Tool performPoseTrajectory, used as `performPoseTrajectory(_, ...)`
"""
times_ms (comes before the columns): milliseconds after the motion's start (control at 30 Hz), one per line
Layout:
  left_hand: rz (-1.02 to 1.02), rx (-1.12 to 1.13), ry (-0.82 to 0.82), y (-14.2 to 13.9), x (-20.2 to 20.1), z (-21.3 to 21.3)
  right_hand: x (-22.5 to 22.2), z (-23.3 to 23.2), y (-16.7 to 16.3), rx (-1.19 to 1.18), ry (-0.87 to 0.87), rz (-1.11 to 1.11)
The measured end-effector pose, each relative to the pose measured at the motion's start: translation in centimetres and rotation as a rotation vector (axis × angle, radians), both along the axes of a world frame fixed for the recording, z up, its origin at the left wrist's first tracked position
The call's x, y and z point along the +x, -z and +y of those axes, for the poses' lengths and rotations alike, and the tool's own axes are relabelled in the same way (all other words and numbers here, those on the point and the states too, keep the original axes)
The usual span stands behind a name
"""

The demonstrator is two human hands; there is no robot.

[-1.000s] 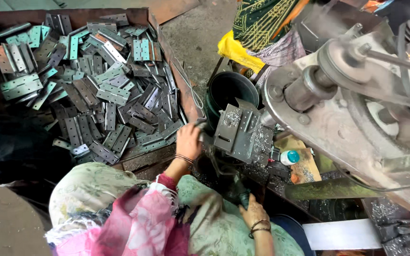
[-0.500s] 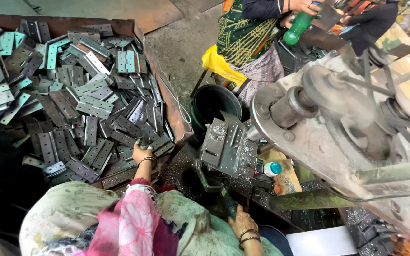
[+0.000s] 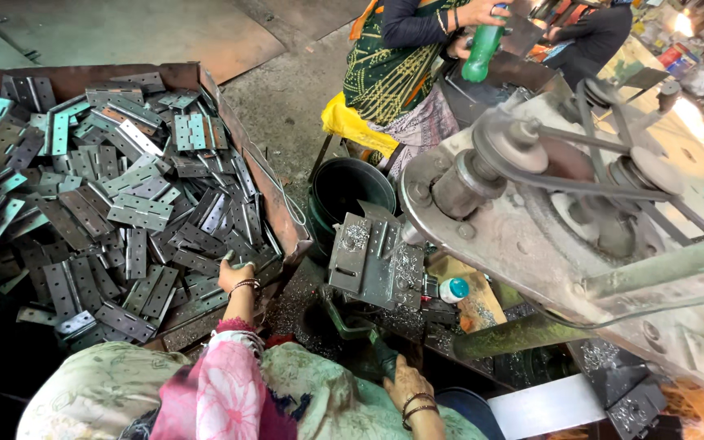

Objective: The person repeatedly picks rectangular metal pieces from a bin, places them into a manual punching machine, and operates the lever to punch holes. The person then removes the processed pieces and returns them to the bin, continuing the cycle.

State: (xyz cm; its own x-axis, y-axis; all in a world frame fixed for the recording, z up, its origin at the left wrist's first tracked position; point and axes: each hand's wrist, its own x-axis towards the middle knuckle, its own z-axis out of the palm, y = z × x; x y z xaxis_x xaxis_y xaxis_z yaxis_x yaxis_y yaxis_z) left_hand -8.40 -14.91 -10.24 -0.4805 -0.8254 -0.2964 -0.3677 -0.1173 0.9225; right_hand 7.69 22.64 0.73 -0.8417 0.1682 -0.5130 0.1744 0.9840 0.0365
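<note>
My left hand (image 3: 235, 275) reaches into a big pile of grey metal hinges (image 3: 124, 212) in a rusty box; its fingers curl over a hinge at the pile's near right edge. My right hand (image 3: 406, 381), with bangles on the wrist, grips a green lever (image 3: 358, 330) low on the machine. Between the hands stands a grey metal jig (image 3: 368, 261) covered with metal shavings.
A heavy machine with pulleys and a belt (image 3: 547, 187) fills the right side. A dark bucket (image 3: 352, 191) stands behind the jig. Beyond it another person in green patterned clothes (image 3: 401, 65) holds a green bottle (image 3: 481, 50). The box's rusty wall (image 3: 254, 163) separates the hinges from the floor.
My left hand has moved left from the jig into the hinge pile. My right hand has stayed low on the green lever. The view has shifted, showing the other person.
</note>
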Motion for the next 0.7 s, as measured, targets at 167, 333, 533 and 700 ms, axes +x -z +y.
performPoseTrajectory(167, 0.349, 0.047, -0.202, -1.0, 1.4, 0.0, 0.0, 0.1, 0.8, -0.003, 0.015, -0.005)
performPoseTrajectory(333, 0.710, 0.157, -0.213, -4.3, 4.4, 0.0, -0.3, -0.3, 1.4, -0.034, 0.012, 0.018)
performPoseTrajectory(533, 0.671, 0.447, 0.115, -5.2, 4.0, 8.8, 0.1, -1.4, 0.9, -0.056, 0.033, 0.006)
performPoseTrajectory(700, 0.379, 0.373, 0.321, -3.5, 2.7, 17.4, 0.5, -1.7, 0.5, -0.078, 0.008, 0.023)
